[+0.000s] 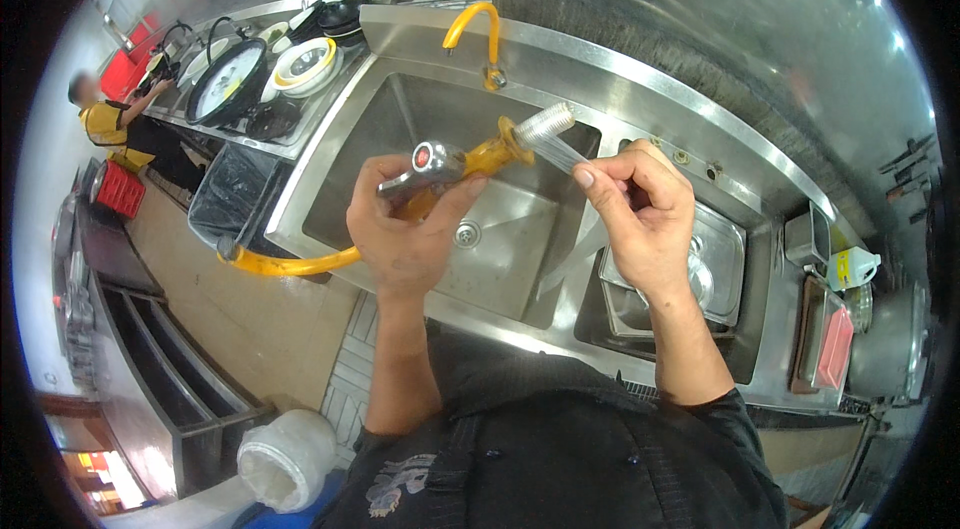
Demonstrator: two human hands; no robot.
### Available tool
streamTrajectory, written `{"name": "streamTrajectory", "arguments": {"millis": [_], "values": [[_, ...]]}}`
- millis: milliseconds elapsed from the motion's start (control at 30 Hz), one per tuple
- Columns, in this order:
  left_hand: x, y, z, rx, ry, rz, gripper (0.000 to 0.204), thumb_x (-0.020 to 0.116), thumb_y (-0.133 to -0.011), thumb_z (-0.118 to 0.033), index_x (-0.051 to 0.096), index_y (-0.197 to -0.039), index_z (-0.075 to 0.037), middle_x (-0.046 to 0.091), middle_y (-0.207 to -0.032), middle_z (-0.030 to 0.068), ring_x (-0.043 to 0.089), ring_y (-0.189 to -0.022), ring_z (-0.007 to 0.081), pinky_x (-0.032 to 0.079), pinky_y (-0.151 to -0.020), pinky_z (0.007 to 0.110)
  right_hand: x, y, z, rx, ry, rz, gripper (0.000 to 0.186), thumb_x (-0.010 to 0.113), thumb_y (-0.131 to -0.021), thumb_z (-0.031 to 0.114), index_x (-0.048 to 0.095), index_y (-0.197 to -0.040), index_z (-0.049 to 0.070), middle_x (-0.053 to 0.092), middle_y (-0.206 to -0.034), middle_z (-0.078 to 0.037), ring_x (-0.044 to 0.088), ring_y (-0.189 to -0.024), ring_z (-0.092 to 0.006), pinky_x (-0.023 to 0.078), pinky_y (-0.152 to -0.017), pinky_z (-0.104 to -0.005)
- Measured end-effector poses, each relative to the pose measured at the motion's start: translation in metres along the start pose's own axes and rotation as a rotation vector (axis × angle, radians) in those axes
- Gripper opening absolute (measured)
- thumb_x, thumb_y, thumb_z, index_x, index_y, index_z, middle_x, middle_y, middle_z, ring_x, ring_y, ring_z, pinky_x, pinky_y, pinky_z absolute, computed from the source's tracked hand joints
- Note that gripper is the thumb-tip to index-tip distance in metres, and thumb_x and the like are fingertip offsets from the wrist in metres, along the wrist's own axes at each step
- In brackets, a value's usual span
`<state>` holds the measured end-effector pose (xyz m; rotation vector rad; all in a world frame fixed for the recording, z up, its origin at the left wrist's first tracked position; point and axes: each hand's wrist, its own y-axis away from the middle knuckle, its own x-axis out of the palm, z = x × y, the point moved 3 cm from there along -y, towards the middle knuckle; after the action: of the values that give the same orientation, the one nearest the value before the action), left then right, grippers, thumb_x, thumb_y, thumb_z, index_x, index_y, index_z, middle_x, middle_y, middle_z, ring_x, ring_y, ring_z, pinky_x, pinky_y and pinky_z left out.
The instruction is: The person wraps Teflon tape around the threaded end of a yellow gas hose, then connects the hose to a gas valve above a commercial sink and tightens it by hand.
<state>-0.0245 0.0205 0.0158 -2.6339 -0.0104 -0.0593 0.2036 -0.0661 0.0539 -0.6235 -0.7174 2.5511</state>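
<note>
My left hand [400, 229] grips a detached yellow faucet [480, 157] with a chrome lever and red cap; its curved yellow spout [285, 262] sticks out to the left. The threaded end [545, 124] points up to the right. My right hand [640, 219] pinches a thin translucent strip [560, 151] that runs to that threaded end, with a loose tail hanging over the steel sink basin [500, 249]. Behind them, a second yellow faucet [470, 24] stands mounted on the sink's back.
Metal pans [725, 269] fill the right basin. Bowls and pans [300, 69] crowd the left counter, beside a person in yellow [105, 124]. A grey bin [230, 189] stands below. A jug [850, 269] and pink tray [835, 344] sit at the right.
</note>
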Motion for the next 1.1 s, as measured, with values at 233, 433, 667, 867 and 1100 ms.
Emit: {"name": "streamTrajectory", "arguments": {"millis": [233,433,667,867,1100], "values": [[-0.003,0.003,-0.007,-0.309,0.13,0.113,0.057,0.095,-0.086,-0.006,0.057,-0.128,0.001,0.075,-0.086,0.0097,0.069,-0.07,0.0086,0.055,-0.062,0.022,-0.008,0.004,-0.008,-0.049,-0.06,0.009,0.008,0.085,-0.096,0.009,0.081,-0.098,0.002,0.058,-0.08,0.002,0.047,-0.071,-0.0064,0.034,-0.061,-0.0247],[-0.002,0.004,-0.005,-0.473,0.132,0.371,0.047,0.089,-0.096,-0.021,0.063,-0.127,0.002,0.072,-0.078,0.0065,0.064,-0.062,0.0074,0.05,-0.056,0.021,-0.017,-0.001,-0.023,-0.222,-0.161,0.12,0.019,0.086,-0.093,0.007,0.085,-0.112,0.005,0.066,-0.085,-0.001,0.055,-0.074,-0.0103,0.041,-0.063,-0.0272],[0.01,-0.012,0.043,-0.899,0.023,1.172,0.054,0.053,-0.116,-0.052,0.071,-0.11,-0.001,0.054,-0.065,0.0004,0.043,-0.041,0.008,0.03,-0.037,0.024,-0.014,-0.007,-0.036,-0.175,-0.288,0.541,0.042,0.081,-0.099,0.016,0.073,-0.137,-0.001,0.076,-0.106,-0.013,0.069,-0.089,-0.0181,0.055,-0.078,-0.0316],[0.031,-0.014,0.062,-0.715,-0.152,1.162,0.052,0.063,-0.11,-0.052,0.066,-0.126,-0.002,0.066,-0.086,0.0058,0.065,-0.075,0.0141,0.053,-0.066,0.03,-0.008,0.003,-0.045,-0.07,-0.137,0.4,0.027,0.073,-0.105,0.013,0.069,-0.13,0.001,0.072,-0.101,-0.004,0.062,-0.083,-0.0095,0.05,-0.075,-0.0266],[0.06,0.02,0.05,0.514,-0.299,0.54,0.082,0.1,-0.072,-0.02,0.062,-0.145,-0.013,0.055,-0.144,0.0115,0.066,-0.122,0.0303,0.058,-0.099,0.04,-0.01,0.001,-0.051,0.036,-0.132,0.041,0.024,0.068,-0.105,0.005,0.069,-0.129,0.004,0.074,-0.089,-0.004,0.067,-0.079,-0.0103,0.055,-0.077,-0.0276]]}}
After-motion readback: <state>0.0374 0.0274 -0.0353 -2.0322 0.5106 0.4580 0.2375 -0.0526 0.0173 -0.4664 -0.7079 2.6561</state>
